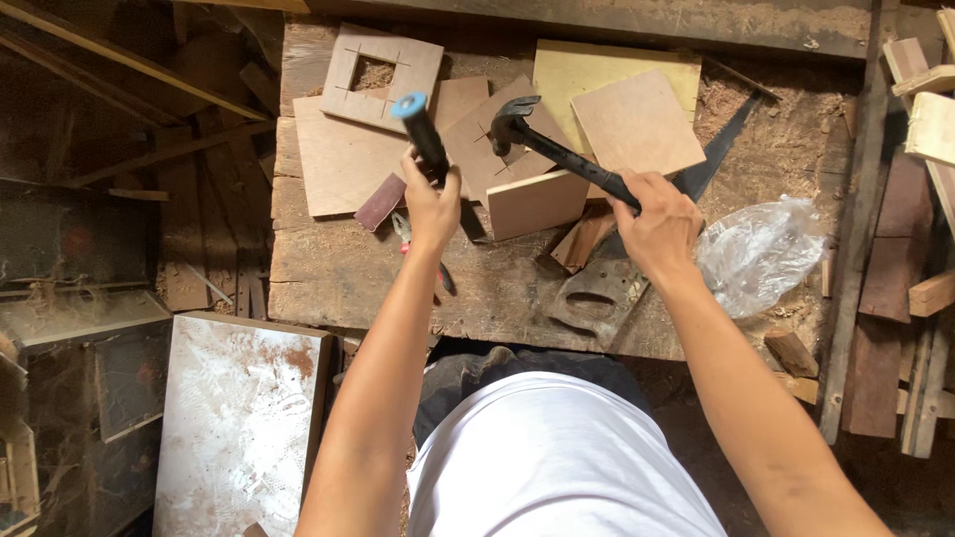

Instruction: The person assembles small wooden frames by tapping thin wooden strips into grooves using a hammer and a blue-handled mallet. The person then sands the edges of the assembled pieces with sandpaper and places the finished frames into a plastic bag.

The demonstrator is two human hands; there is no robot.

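Right hand (659, 221): gripping the black claw hammer (557, 151) low on its handle, head hovering over the plywood pieces (477, 149).
Left hand (431, 204): closing around a black, blue-capped tool handle (422, 129), held upright.
Table (328, 268): carrying a handsaw (637, 249), sawdust.
Risk: hammer is likely glancing off thin panel, striking the steadying fingers.

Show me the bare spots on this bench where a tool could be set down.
Freest patch: the bench's near-left corner, below the plywood sheets and left of the pliers. A sawdust strip at the far right, beside the yellow board, is open too. The middle around the hammer, handsaw and plastic bag is crowded.
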